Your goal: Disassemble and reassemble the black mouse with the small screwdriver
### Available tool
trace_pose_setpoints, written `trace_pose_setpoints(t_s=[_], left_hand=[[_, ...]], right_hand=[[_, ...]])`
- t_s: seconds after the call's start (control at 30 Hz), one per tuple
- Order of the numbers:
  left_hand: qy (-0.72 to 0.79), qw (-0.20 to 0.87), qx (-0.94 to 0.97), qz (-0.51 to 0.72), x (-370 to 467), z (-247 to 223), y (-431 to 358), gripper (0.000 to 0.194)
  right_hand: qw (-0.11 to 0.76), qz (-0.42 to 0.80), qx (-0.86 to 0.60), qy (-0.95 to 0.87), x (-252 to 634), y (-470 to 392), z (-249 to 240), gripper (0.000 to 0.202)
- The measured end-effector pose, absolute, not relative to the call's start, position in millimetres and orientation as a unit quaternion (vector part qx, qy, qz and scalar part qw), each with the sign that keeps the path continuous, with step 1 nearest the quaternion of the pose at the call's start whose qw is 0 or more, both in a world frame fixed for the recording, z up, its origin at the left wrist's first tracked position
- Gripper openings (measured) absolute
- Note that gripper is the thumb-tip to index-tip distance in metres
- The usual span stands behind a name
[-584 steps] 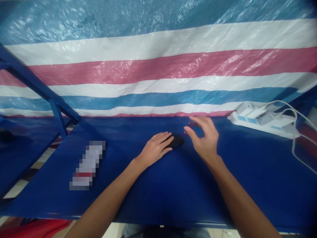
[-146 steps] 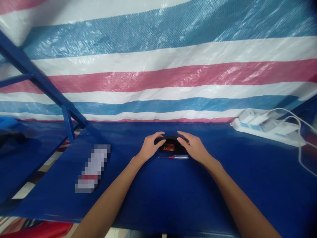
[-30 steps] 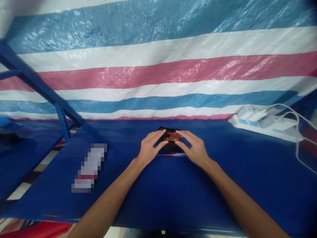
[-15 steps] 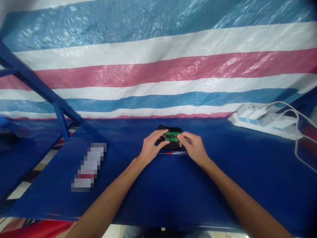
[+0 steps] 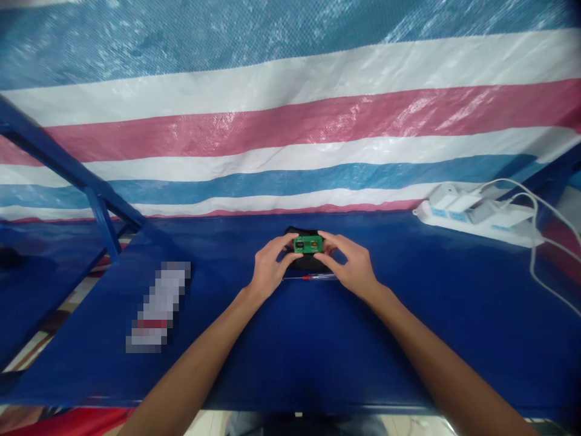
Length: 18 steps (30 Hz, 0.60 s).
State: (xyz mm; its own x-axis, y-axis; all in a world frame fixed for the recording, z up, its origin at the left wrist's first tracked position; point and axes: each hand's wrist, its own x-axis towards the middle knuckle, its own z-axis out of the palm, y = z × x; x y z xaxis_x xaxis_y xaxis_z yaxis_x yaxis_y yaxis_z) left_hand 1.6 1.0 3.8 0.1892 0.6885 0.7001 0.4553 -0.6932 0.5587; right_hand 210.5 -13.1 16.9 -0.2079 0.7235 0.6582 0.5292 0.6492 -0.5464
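A small green circuit board [image 5: 308, 244] with a dark component on its left part is held up between both hands. My left hand [image 5: 271, 264] pinches its left end between thumb and fingers. On the opposite end, my right hand [image 5: 352, 261] grips it the same way. Behind and below the board lies a black item [image 5: 305, 264], partly hidden by the board and hands; its kind I cannot make out. A screwdriver [image 5: 318, 277] with a red and clear handle lies nearer to me, its shaft pointing left.
A white power strip [image 5: 481, 225] with plugged-in chargers and cables stands at the back right of the blue table [image 5: 290, 345]. A blurred-out pale object [image 5: 158, 306] lies on the left. A blue metal frame [image 5: 102, 221] rises at the left, before a striped plastic sheet [image 5: 254, 136].
My right fingers have shifted from over the board's right part to its end edges, uncovering its right component. The whole view has shifted slightly.
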Motion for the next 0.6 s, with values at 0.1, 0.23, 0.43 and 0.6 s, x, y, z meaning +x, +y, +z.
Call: trace_pose_setpoints(t_s=[0.1, 0.23, 0.43, 0.6], left_hand=[[0.379, 0.112, 0.765, 0.509, 0.7, 3.1, 1.2, 0.034], [0.380, 0.108, 0.767, 0.506, -0.2, 2.8, 1.0, 0.034], [0.375, 0.106, 0.766, 0.511, 0.0, 3.7, 0.5, 0.033], [0.373, 0.113, 0.768, 0.509, 1.1, 4.3, 0.5, 0.033]], right_hand=[[0.481, 0.093, -0.402, -0.773, 210.8, -13.0, 16.3, 0.039], [0.482, 0.092, -0.410, -0.769, 209.9, -13.3, 16.6, 0.036], [0.488, 0.095, -0.406, -0.767, 208.1, -14.0, 17.9, 0.033], [0.482, 0.096, -0.408, -0.769, 208.5, -13.5, 16.3, 0.036]])
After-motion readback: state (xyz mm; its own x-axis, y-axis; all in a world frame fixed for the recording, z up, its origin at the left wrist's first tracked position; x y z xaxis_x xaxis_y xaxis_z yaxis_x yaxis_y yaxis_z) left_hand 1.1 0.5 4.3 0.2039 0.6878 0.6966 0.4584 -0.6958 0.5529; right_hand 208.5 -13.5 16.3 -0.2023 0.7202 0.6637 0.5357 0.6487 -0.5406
